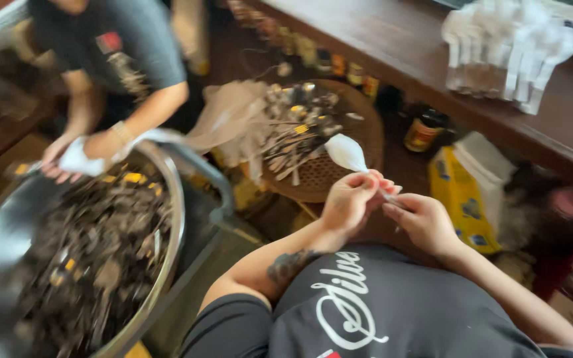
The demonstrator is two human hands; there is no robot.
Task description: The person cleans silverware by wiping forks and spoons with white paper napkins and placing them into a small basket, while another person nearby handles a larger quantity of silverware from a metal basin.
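White paper sleeve [347, 152] sticks up from my left hand [347, 201], pinched at its base; my right hand [422, 220] pinches a thin utensil handle [390, 197], above the woven tray's [366, 119] near edge. Sliding it in straight seems wisest.

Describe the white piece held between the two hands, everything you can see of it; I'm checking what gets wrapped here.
The small white pointed sleeve, thin like paper or plastic, stands tilted up and to the left above the fingers. Its lower end is pinched by the left hand, with the right hand close beside, touching something slim at its base. It looks smooth and slightly bulged. It is blurred; its contents cannot be told. Behind it lies a round woven basket of metal cutlery.
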